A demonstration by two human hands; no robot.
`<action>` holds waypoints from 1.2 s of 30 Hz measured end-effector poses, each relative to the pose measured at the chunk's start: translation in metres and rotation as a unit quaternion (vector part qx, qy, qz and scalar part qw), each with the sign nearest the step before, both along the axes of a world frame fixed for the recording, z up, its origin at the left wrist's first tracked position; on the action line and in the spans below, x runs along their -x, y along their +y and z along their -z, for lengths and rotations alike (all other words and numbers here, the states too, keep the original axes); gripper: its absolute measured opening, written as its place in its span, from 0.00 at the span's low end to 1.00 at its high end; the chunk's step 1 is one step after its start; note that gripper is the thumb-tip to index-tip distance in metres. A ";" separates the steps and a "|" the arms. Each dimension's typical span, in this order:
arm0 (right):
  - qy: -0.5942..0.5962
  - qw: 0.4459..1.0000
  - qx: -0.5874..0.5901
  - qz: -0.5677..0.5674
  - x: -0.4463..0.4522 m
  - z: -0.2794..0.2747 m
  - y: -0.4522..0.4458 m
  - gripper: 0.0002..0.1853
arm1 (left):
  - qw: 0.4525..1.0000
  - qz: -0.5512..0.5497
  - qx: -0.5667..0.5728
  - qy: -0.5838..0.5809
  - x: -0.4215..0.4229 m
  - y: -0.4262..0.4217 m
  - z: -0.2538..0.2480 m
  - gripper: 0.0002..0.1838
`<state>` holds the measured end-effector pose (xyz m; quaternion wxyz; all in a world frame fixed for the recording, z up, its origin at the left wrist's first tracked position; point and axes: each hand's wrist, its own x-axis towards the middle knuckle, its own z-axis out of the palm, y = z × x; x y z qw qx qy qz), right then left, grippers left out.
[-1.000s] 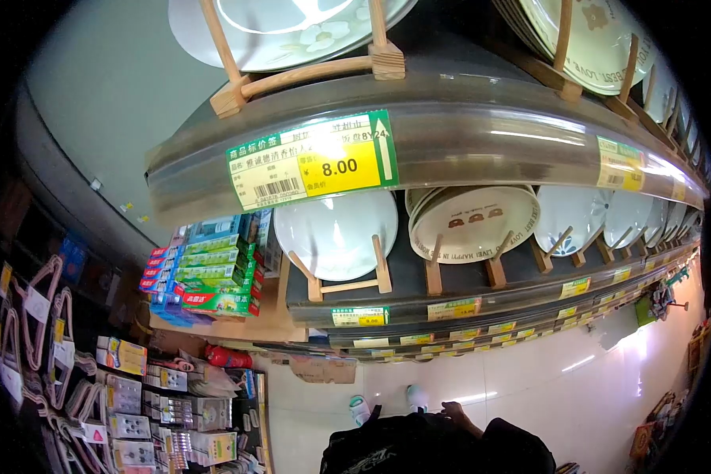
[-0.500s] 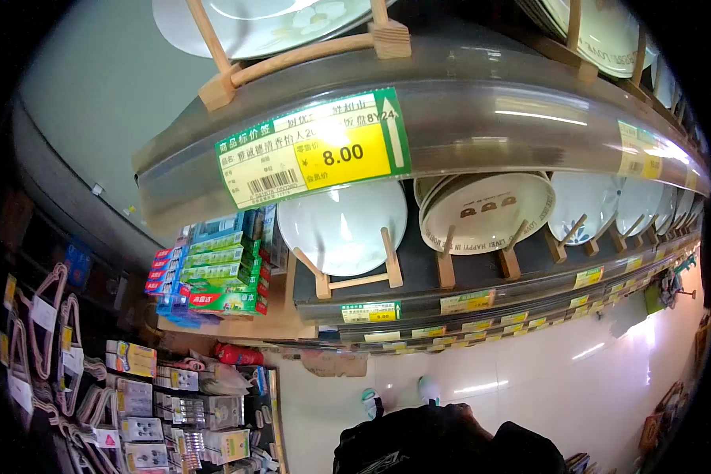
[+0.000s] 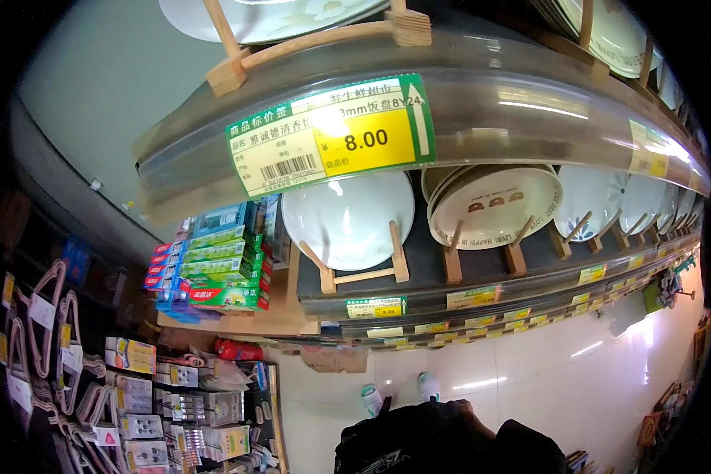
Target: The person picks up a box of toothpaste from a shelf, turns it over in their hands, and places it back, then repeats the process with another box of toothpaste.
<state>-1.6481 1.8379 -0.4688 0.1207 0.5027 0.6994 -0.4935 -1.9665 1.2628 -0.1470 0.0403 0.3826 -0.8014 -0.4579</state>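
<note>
Only a small patch of skin, apparently my right hand [image 3: 469, 415], shows at the edge of my dark clothing [image 3: 407, 438], low in the view. Its fingers are mostly hidden, so I cannot make out whether it holds anything. My left hand is out of sight. Ahead of me, a plain white plate [image 3: 347, 217] leans upright in a wooden plate rack [image 3: 367, 276]. Beside it stand cream plates [image 3: 494, 209] with a brown print. A price tag [image 3: 332, 134] reading 8.00 is fixed to the upper shelf edge [image 3: 498, 95].
Toothpaste boxes [image 3: 221, 265] are stacked left of the plates. Hangers [image 3: 47, 316] and packaged small goods [image 3: 146, 426] hang at the lower left. Lower shelf edges with tags run away to the right above the pale tiled floor [image 3: 442, 359]. A red object [image 3: 238, 349] lies below the boxes.
The view has shifted slightly, so the upper price tag and plates sit a little further right and higher. No plate has visibly moved on its rack.
</note>
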 end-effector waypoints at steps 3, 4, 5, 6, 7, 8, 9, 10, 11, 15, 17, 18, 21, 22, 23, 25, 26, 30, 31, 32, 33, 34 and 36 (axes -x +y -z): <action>-0.022 0.995 -0.013 -0.098 0.007 -0.001 -0.002 0.18 | 1.000 -0.001 -0.001 -0.008 -0.005 -0.003 0.005 0.30; -0.025 0.986 -0.029 -0.161 0.002 0.018 -0.001 0.15 | 1.000 0.000 -0.003 -0.010 -0.008 -0.003 0.005 0.30; -0.038 0.992 -0.009 -0.120 0.007 0.005 0.000 0.15 | 1.000 -0.002 -0.004 -0.012 -0.010 -0.002 0.007 0.31; -0.051 0.995 0.010 -0.079 0.016 -0.016 0.001 0.14 | 1.000 -0.003 -0.005 -0.013 -0.014 -0.003 0.009 0.31; -0.064 0.997 0.028 -0.037 0.026 -0.038 0.003 0.14 | 1.000 -0.004 -0.006 -0.017 -0.016 -0.005 0.011 0.31; -0.052 0.997 0.023 -0.048 0.025 -0.038 0.003 0.15 | 1.000 -0.007 -0.008 -0.020 -0.020 -0.006 0.014 0.31; -0.019 0.996 0.002 -0.082 0.021 -0.020 0.007 0.16 | 1.000 -0.008 -0.010 -0.022 -0.023 -0.007 0.016 0.31; 0.023 0.991 -0.023 -0.132 0.014 0.005 0.009 0.17 | 1.000 -0.009 -0.011 -0.026 -0.027 -0.006 0.017 0.31; 0.060 0.984 -0.044 -0.165 0.011 0.023 0.012 0.18 | 0.999 -0.008 -0.012 -0.029 -0.031 -0.007 0.017 0.31; 0.174 0.976 -0.026 -0.128 0.030 -0.016 0.013 0.21 | 0.999 -0.015 -0.013 -0.044 -0.053 -0.014 0.025 0.31; 0.044 0.995 0.085 0.037 0.073 -0.106 0.009 0.20 | 0.998 -0.020 -0.016 -0.055 -0.066 -0.020 0.033 0.31; 0.063 0.994 0.089 0.026 0.075 -0.094 0.009 0.20 | 0.998 -0.022 -0.017 -0.060 -0.071 -0.022 0.037 0.31; 0.122 0.988 0.095 0.010 0.095 -0.075 0.006 0.23 | 0.996 -0.023 -0.024 -0.077 -0.092 -0.026 0.048 0.31; 0.086 0.992 0.090 -0.031 0.116 -0.096 0.006 0.22 | 0.996 -0.015 -0.030 -0.083 -0.096 -0.025 0.053 0.31; 0.048 0.993 0.085 -0.071 0.139 -0.127 0.003 0.22 | 0.996 -0.003 -0.035 -0.083 -0.097 -0.023 0.058 0.31; 0.094 0.982 0.095 -0.136 0.170 -0.179 -0.014 0.21 | 0.996 0.077 -0.049 -0.019 -0.076 -0.008 0.083 0.31; 0.181 0.965 0.108 -0.158 0.185 -0.194 -0.022 0.21 | 0.988 0.131 -0.065 0.055 -0.047 0.021 0.076 0.31; 0.319 0.883 0.102 -0.328 0.266 -0.299 -0.067 0.18 | 0.875 0.277 -0.152 0.368 0.128 0.180 -0.112 0.24; 0.349 0.864 0.136 -0.336 0.281 -0.334 -0.082 0.18 | 0.854 0.305 -0.111 0.407 0.162 0.184 -0.135 0.23; 0.377 0.843 0.168 -0.346 0.298 -0.371 -0.095 0.18 | 0.838 0.296 -0.075 0.452 0.185 0.200 -0.177 0.22; 0.390 0.825 0.119 -0.391 0.313 -0.419 -0.106 0.18 | 0.836 0.280 -0.118 0.457 0.203 0.212 -0.212 0.22; 0.404 0.803 0.070 -0.433 0.329 -0.465 -0.117 0.18 | 0.828 0.294 -0.132 0.459 0.223 0.218 -0.237 0.21; 0.508 0.753 0.040 -0.416 0.355 -0.527 -0.134 0.21 | 0.811 0.302 -0.124 0.485 0.256 0.224 -0.263 0.22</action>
